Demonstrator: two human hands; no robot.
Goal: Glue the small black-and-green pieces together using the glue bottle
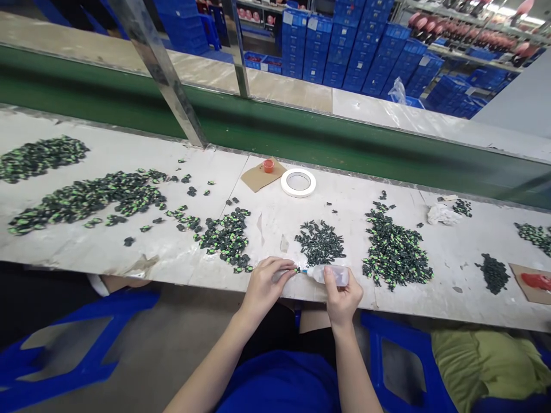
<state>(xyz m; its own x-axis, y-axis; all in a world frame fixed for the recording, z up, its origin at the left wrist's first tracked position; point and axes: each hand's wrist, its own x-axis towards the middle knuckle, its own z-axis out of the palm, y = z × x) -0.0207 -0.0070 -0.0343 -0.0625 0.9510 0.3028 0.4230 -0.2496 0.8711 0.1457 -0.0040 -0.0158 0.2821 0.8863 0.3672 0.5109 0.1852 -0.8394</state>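
Note:
My left hand (267,282) is closed in a pinch on a small dark-and-green part (296,269) at the front edge of the white bench (267,229). My right hand (342,295) grips a small clear squeeze bottle (332,275), laid on its side with its blue tip pointing left at the part. Just beyond my hands lie a pile of dark parts (319,242), a larger green-and-black pile (394,249) to the right, and another pile (226,236) to the left.
A roll of white tape (298,182) and a cardboard piece with a small orange cap (268,166) sit at the back. More part piles (86,198) spread left. Crumpled tissue (442,214) lies right. A green conveyor (301,135) runs behind; blue crates (344,51) are stacked beyond.

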